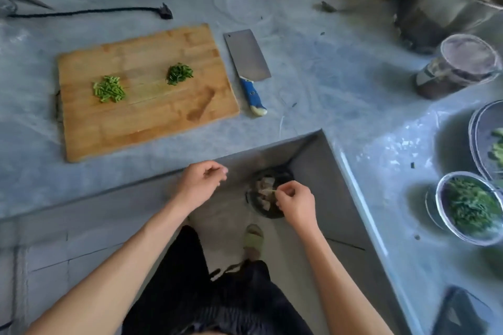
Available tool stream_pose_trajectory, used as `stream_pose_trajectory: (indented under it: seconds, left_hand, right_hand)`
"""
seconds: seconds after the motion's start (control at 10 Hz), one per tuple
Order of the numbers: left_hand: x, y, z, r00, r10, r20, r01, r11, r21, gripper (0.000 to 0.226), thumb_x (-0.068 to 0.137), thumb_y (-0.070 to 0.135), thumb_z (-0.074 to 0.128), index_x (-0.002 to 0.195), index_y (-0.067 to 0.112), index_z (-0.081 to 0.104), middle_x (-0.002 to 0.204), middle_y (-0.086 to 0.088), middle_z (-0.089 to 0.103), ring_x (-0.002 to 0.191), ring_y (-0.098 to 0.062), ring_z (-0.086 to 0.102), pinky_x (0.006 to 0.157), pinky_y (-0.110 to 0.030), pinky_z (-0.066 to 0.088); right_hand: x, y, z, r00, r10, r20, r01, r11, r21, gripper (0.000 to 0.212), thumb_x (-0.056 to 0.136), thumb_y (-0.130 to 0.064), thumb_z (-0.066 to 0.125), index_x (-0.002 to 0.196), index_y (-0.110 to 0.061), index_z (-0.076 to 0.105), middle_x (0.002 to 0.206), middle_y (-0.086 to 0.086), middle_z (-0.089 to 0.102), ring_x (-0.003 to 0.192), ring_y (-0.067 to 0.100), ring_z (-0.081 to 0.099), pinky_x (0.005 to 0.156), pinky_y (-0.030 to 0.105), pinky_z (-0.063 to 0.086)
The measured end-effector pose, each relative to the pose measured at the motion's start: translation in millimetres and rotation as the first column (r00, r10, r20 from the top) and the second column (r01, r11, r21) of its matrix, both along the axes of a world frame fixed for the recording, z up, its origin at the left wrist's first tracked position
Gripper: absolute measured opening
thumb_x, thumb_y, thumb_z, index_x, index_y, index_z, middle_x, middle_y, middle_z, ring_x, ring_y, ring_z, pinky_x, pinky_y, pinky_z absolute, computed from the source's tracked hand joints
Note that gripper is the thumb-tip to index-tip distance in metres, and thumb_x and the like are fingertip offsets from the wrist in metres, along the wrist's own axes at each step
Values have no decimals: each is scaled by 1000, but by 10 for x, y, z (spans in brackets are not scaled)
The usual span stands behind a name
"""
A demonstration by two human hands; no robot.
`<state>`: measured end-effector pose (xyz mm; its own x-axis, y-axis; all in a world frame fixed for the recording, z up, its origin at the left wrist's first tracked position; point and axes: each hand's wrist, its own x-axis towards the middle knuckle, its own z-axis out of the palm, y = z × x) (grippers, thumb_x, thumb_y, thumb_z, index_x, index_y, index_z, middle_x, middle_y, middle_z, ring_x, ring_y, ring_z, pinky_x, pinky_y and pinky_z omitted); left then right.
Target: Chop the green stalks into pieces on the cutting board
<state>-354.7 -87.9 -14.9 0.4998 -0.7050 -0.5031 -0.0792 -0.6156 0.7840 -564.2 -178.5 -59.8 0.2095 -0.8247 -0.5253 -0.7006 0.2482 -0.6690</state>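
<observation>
Head view: looks down on a blue-grey counter (340, 68) that wraps round a corner, with the person's two bare arms reaching in from the near edge.
Cutting board: a wooden cutting board (141, 122) lies flat on the counter at left, tilted a little to the frame.
Light green pieces (109, 89): a small heap of short, pale green stalk bits on the board's left half.
Dark green pieces (179, 74): a smaller, finer, darker heap on the board, right of and farther than the pale heap, apart from it.
Cleaver (249, 62): lies flat on the counter just right of the board, blade far, blue handle near, no hand on it.
Left hand (201, 183): off the near counter edge, fingers curled with thumb meeting fingertips; whether it holds anything I cannot tell.
Right hand (295, 202): over a dark bin (265, 193) on the floor, pinching a thin pale strip (269, 192).
Hard to make out: the bin's pale contents are blurred; a bowl of greens (469, 207) at right and a strainer (487, 136) beyond it are cut by the frame edge.
</observation>
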Motion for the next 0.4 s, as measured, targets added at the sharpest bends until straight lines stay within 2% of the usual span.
stream_pose_trajectory:
  seconds: [0.2, 0.4]
  left_hand:
    - [-454, -89, -204, 999, -32, -2, 32, 996, 78, 16, 96, 13, 60, 84, 20, 69, 77, 7, 70, 63, -3, 61, 61, -10, 46]
    - [-540, -78, -290, 1000, -15, 7, 13, 990, 137, 13, 95, 16, 61, 87, 17, 72, 79, 5, 71, 67, -8, 62, 62, -12, 46]
  right_hand:
    - [-245, -202, -481, 994, -106, -31, 109, 988, 113, 17, 82, -11, 54, 84, -17, 70, 80, 5, 72, 82, 22, 68, 73, 35, 57]
    - [-299, -344, -802, 993, -115, -36, 119, 983, 137, 10, 83, -12, 59, 88, -21, 63, 89, 10, 73, 89, 26, 68, 81, 37, 56]
